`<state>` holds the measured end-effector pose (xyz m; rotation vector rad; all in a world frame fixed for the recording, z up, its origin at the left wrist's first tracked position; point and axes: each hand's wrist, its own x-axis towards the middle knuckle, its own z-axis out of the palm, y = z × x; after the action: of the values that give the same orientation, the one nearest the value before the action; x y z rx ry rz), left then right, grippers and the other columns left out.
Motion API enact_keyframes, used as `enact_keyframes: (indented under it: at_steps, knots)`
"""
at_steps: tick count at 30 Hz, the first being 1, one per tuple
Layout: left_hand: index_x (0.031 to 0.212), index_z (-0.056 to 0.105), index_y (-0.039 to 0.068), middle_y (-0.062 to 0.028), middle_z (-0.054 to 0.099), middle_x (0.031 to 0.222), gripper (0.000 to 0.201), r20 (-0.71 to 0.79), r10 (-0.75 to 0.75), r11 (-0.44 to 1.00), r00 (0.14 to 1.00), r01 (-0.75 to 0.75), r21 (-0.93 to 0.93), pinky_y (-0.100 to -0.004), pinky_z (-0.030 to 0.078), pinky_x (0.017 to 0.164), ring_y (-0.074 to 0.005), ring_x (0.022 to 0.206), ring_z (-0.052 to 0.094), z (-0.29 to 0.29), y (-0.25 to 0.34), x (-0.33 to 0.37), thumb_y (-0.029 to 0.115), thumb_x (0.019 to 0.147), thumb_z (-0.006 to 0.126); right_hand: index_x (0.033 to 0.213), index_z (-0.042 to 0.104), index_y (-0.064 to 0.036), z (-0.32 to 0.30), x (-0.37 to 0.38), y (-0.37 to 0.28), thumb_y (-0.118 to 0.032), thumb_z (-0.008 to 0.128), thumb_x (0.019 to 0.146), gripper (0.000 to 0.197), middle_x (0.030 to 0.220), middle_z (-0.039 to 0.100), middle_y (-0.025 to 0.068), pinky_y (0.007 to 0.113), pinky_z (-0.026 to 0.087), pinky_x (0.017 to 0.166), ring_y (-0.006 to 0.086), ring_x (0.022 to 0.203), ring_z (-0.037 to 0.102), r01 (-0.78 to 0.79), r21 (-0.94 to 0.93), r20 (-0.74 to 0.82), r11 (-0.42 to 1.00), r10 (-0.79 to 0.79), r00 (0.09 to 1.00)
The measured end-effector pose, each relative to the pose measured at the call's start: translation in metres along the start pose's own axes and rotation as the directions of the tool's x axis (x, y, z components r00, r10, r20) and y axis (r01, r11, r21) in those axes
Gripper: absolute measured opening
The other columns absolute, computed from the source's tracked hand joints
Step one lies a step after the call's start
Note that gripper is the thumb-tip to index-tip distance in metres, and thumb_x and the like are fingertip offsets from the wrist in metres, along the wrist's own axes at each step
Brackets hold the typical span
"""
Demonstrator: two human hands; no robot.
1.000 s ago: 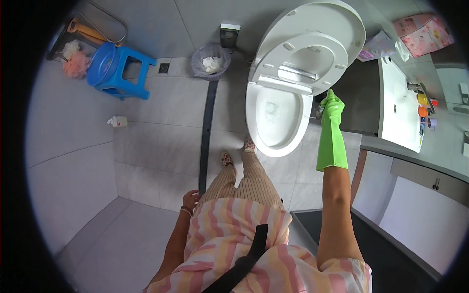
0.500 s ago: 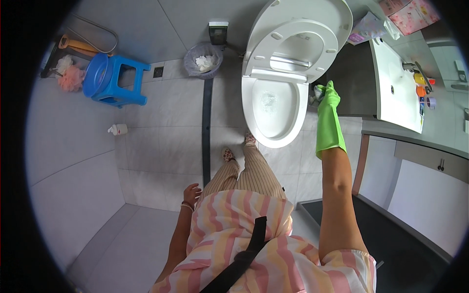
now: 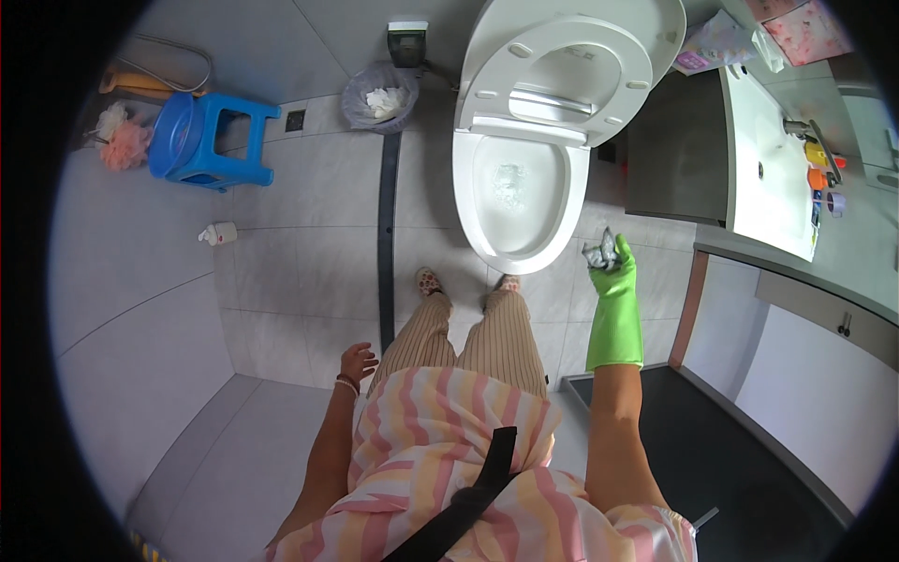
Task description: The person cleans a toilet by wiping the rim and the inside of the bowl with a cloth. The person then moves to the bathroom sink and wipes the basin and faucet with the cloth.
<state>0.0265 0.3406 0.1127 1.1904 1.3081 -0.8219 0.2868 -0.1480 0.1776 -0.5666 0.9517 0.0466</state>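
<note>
My right hand (image 3: 615, 278) wears a long green rubber glove and is closed around a crumpled grey cloth (image 3: 601, 253), part of which pokes out past the fingers. It is held over the floor, just right of the front of the white toilet bowl (image 3: 464, 201) and apart from it. The toilet's seat (image 3: 498, 70) and lid (image 3: 667, 28) are raised, and water shows inside the bowl. Bare, with a bracelet at the wrist, my left hand (image 3: 358, 361) hangs beside my left thigh, fingers apart, holding nothing.
A lined waste bin (image 3: 412, 110) with white tissue stands left of the toilet. Farther left are a blue stool (image 3: 251, 169), a blue basin (image 3: 176, 136) and a white bottle (image 3: 221, 233). A dark cabinet (image 3: 674, 150) with a white sink (image 3: 749, 192) is at right.
My right hand has drawn back toward me with the grey cloth, from beside the toilet near the cabinet to over the floor. My feet have stepped apart; my left hand stays low at my side.
</note>
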Motion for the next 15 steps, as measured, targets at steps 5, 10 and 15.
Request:
enact_keyframes:
  at_steps: [5,10,15]
  knots:
    - [0.112,0.053,0.011,-0.0072,0.058,0.091,0.028,-0.036,0.018,0.998,0.999,-0.016,0.055,-0.0369,0.049,0.07,-0.0218,0.081,0.061,0.036,0.015,0.003,0.015,0.085,0.051,0.097,0.06,0.0011,-0.047,0.016,-0.021,-0.016,0.054,0.082,0.024,0.069,0.057,0.0063,0.043,0.045,0.073,0.0221,0.06,0.05,-0.052,0.046,-0.007,0.998,0.052,0.999]
    - [0.116,0.053,0.012,-0.0061,0.058,0.09,0.032,-0.072,0.06,0.994,0.996,-0.054,0.091,-0.033,0.049,0.069,-0.0193,0.081,0.06,0.126,0.027,0.0,0.013,0.084,0.05,0.117,0.054,-0.0005,-0.129,0.065,-0.057,-0.011,0.053,0.084,0.035,0.094,0.06,0.0114,0.041,0.049,0.076,0.0248,0.078,0.057,-0.175,0.005,0.098,0.985,0.174,0.98]
    - [0.116,0.051,0.005,-0.0053,0.057,0.08,0.038,-0.151,0.147,0.982,0.978,-0.126,0.142,-0.0247,0.046,0.057,-0.0129,0.068,0.056,0.197,-0.014,-0.004,0.008,0.079,0.055,0.105,0.057,0.0005,-0.096,0.079,-0.051,-0.018,0.055,0.086,0.026,0.086,0.062,0.0118,0.038,0.05,0.075,0.0243,0.078,0.059,-0.253,-0.065,-0.008,0.965,0.253,0.967]
